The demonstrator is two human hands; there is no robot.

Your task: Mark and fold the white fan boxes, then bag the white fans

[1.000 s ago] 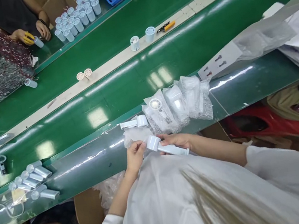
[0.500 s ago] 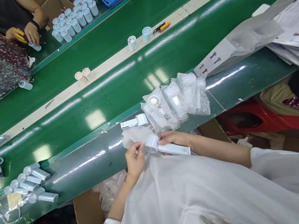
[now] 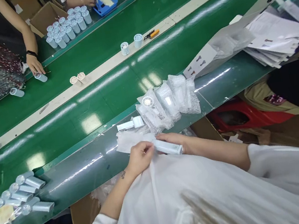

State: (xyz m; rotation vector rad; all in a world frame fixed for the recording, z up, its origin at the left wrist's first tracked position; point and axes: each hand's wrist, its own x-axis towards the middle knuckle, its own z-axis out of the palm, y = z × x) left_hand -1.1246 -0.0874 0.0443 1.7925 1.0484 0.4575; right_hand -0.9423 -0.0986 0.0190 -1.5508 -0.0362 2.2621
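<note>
A light-blue hair dryer (image 3: 169, 146) with a long flat handle lies between my hands, its head inside a translucent plastic bag (image 3: 131, 139). My right hand (image 3: 175, 139) is closed round the handle from the far side. With its fingers pinched together, my left hand (image 3: 142, 156) grips the bag's edge beside the handle. Just beyond the bag, an unwrapped hair dryer (image 3: 130, 123) rests on the bench. Several bagged hair dryers (image 3: 167, 99) lie in an overlapping row to its right.
Several bare hair dryers (image 3: 26, 186) lie at the left of the bench. Printed sheets (image 3: 271, 38) are stacked at the right. Beyond runs a green conveyor belt (image 3: 112, 91). Across it, a co-worker's hand (image 3: 34, 65) touches a light-blue cylinder (image 3: 41, 77). A red stool (image 3: 240, 114) stands at right.
My left hand has moved right along the bag, up to the handle, and more of the hair dryer is inside the bag. The view has shifted slightly.
</note>
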